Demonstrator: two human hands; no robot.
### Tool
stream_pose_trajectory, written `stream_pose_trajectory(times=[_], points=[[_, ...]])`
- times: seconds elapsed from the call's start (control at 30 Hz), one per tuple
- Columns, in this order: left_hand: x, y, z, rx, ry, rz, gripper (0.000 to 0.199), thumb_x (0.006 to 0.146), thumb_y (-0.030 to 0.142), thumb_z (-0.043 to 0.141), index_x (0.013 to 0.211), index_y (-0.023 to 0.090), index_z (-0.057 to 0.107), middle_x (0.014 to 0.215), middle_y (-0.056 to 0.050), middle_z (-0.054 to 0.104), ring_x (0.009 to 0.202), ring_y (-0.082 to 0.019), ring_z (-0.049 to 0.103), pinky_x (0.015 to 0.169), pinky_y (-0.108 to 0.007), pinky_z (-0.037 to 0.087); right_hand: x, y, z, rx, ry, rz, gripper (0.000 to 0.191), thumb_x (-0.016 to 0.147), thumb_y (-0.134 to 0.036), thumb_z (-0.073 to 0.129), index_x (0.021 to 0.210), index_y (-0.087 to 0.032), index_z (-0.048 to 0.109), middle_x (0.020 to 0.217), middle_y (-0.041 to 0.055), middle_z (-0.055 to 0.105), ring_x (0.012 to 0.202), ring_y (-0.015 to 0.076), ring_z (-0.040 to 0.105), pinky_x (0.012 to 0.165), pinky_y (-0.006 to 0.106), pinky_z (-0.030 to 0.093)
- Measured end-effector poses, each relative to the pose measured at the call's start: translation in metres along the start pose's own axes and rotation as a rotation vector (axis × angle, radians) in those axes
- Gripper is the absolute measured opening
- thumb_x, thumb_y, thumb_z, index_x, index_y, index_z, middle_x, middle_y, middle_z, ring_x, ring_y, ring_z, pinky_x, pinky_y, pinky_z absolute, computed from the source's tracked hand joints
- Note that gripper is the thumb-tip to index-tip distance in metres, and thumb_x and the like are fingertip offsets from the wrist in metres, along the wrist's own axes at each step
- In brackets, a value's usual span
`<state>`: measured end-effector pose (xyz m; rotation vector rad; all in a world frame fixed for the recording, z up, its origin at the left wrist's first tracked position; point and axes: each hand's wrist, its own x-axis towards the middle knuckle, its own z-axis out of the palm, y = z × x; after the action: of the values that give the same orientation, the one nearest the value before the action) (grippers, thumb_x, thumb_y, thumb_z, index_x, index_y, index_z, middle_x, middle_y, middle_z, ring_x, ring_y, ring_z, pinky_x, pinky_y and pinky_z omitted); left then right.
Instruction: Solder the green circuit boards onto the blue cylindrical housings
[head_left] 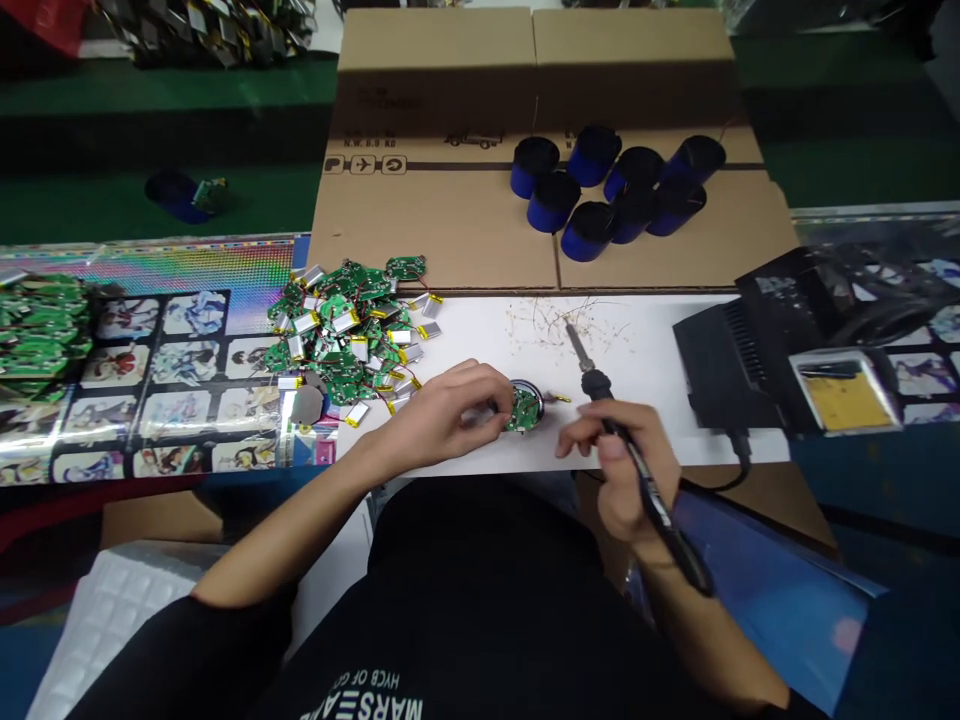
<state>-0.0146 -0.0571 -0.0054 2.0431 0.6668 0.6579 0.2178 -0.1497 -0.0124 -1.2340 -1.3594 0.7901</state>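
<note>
My right hand (630,460) is closed around the dark handle of a soldering iron (592,383), whose metal tip points up and away over the white work surface. At the middle of the surface lies a green circuit board (523,410) with a dark round rim around it. My left hand (461,410) is at the board's left edge, its fingers curled in a pinch; whatever lies between the fingertips is hidden. A small battery with yellow tape (557,398) shows just right of the board.
A pile of circuit boards with batteries (352,330) lies left. Several blue cylinders (589,232) stand on cardboard (442,230) behind. Wire scraps (570,320) litter the white surface. At right are a black soldering station (720,360) and a yellow sponge tray (844,400).
</note>
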Motion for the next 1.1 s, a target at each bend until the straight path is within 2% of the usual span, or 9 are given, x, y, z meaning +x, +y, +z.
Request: stream_pose_trajectory(times=[0.1,0.13,0.2,0.3,0.4,0.47,0.63,0.73,1.1], points=[[0.006,-0.002,-0.005,0.104,-0.089,0.036,0.010,0.105,0.017,0.058,0.101,0.018,0.067,0.103,-0.007,0.074,0.098,-0.020,0.064,0.093,-0.034,0.051,0.006,-0.008,-0.010,0.158,0.140,0.065,0.045,0.099,-0.058,0.066,0.135,-0.030,0.060,0.070,-0.0046,0.067,0.052,0.0152,0.058,0.043,0.026,0.040],[0.007,-0.003,-0.005,0.124,-0.103,0.042,0.011,0.105,0.018,0.057,0.101,0.018,0.067,0.103,-0.007,0.074,0.097,-0.020,0.063,0.091,-0.034,0.051,0.008,-0.010,-0.014,0.185,0.173,0.068,0.044,0.096,-0.056,0.070,0.131,-0.030,0.063,0.074,-0.0037,0.069,0.053,0.0151,0.059,0.043,0.025,0.040],[0.009,-0.004,-0.006,0.142,-0.121,0.052,0.011,0.105,0.017,0.057,0.101,0.018,0.067,0.102,-0.006,0.074,0.096,-0.020,0.062,0.090,-0.033,0.051,0.012,-0.012,-0.025,0.169,0.203,0.075,0.032,0.093,-0.048,0.075,0.118,-0.027,0.071,0.082,-0.0001,0.074,0.059,0.0158,0.065,0.047,0.027,0.047],[0.009,-0.007,-0.007,0.139,-0.136,0.066,0.011,0.104,0.016,0.057,0.100,0.018,0.067,0.101,-0.006,0.073,0.096,-0.020,0.062,0.090,-0.033,0.051,0.012,-0.010,-0.040,0.003,0.321,0.034,0.019,0.086,-0.034,0.085,0.100,-0.023,0.079,0.083,0.0009,0.076,0.060,0.0151,0.070,0.051,0.028,0.055],[0.009,-0.009,-0.007,0.131,-0.152,0.064,0.011,0.105,0.018,0.057,0.099,0.019,0.066,0.103,-0.006,0.073,0.098,-0.020,0.063,0.091,-0.034,0.051,0.007,-0.009,-0.049,-0.066,0.407,-0.028,0.011,0.085,-0.030,0.087,0.086,-0.022,0.080,0.074,-0.0009,0.075,0.049,0.0120,0.064,0.040,0.025,0.049],[0.009,-0.009,-0.009,0.123,-0.169,0.053,0.011,0.105,0.019,0.057,0.100,0.019,0.066,0.104,-0.006,0.073,0.100,-0.021,0.063,0.092,-0.034,0.051,0.005,-0.009,-0.052,-0.062,0.341,-0.013,0.012,0.087,-0.031,0.085,0.083,-0.022,0.079,0.069,-0.0014,0.073,0.043,0.0112,0.059,0.034,0.025,0.043],[0.011,-0.007,-0.011,0.128,-0.195,0.030,0.010,0.105,0.019,0.057,0.101,0.019,0.066,0.104,-0.006,0.072,0.101,-0.021,0.063,0.093,-0.034,0.051,0.002,-0.010,-0.056,-0.208,0.068,-0.045,0.013,0.084,-0.029,0.085,0.094,-0.024,0.078,0.080,0.0008,0.077,0.063,0.0168,0.072,0.053,0.027,0.058],[0.012,-0.007,-0.011,0.135,-0.205,0.033,0.010,0.105,0.018,0.057,0.101,0.019,0.066,0.104,-0.006,0.072,0.101,-0.021,0.063,0.093,-0.034,0.051,0.004,-0.011,-0.053,-0.220,-0.062,-0.061,0.012,0.084,-0.024,0.081,0.095,-0.025,0.075,0.080,0.0016,0.077,0.065,0.0176,0.072,0.052,0.027,0.057],[0.010,-0.009,-0.011,0.120,-0.194,0.047,0.010,0.104,0.017,0.057,0.100,0.019,0.066,0.105,-0.006,0.073,0.102,-0.021,0.064,0.094,-0.034,0.051,0.012,-0.010,-0.037,-0.184,-0.097,-0.073,0.012,0.082,-0.018,0.078,0.091,-0.025,0.073,0.079,0.0015,0.078,0.066,0.0175,0.074,0.055,0.026,0.059]])
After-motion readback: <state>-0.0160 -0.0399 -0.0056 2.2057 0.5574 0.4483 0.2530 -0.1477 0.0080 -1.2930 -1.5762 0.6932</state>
